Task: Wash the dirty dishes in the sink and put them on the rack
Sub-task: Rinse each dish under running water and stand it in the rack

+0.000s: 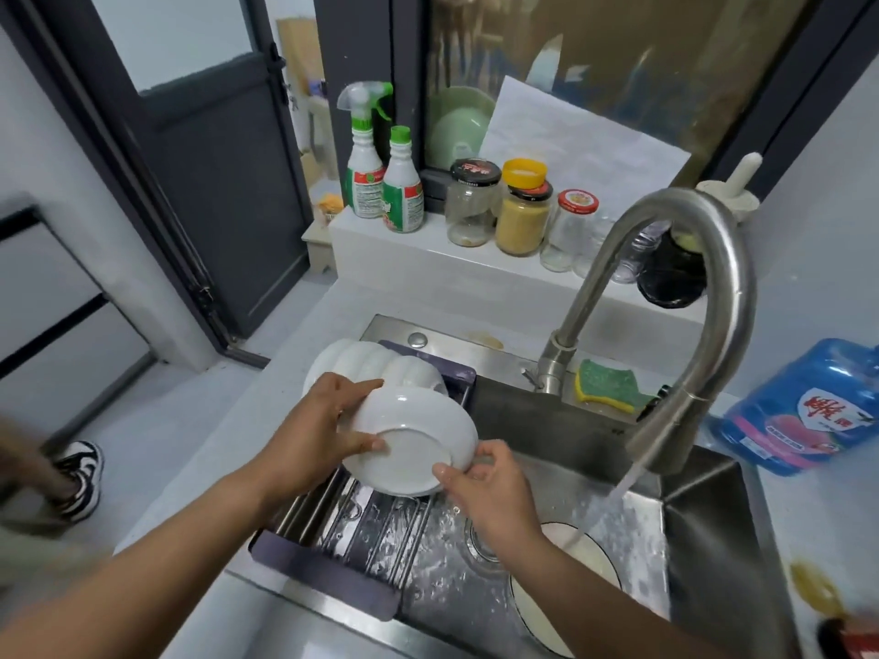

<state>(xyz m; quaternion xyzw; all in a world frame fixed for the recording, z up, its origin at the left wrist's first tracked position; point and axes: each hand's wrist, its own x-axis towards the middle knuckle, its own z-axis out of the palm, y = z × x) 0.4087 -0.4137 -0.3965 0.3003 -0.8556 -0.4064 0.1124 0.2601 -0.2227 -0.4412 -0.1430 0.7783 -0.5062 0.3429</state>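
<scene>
The only readable print is white Chinese brand lettering, seemingly 雕牌, on the red shield of the blue detergent pouch point(804, 413), while labels on the green-capped bottles point(403, 197) and jar lids point(475, 171) are blurred.

My only camera rides on my head, wide-angle, facing forward and down. It looks steeply into the sink point(704, 539) close beneath me, the faucet point(730, 278) looming near on the right, the window ledge point(428, 261) farther ahead.
</scene>
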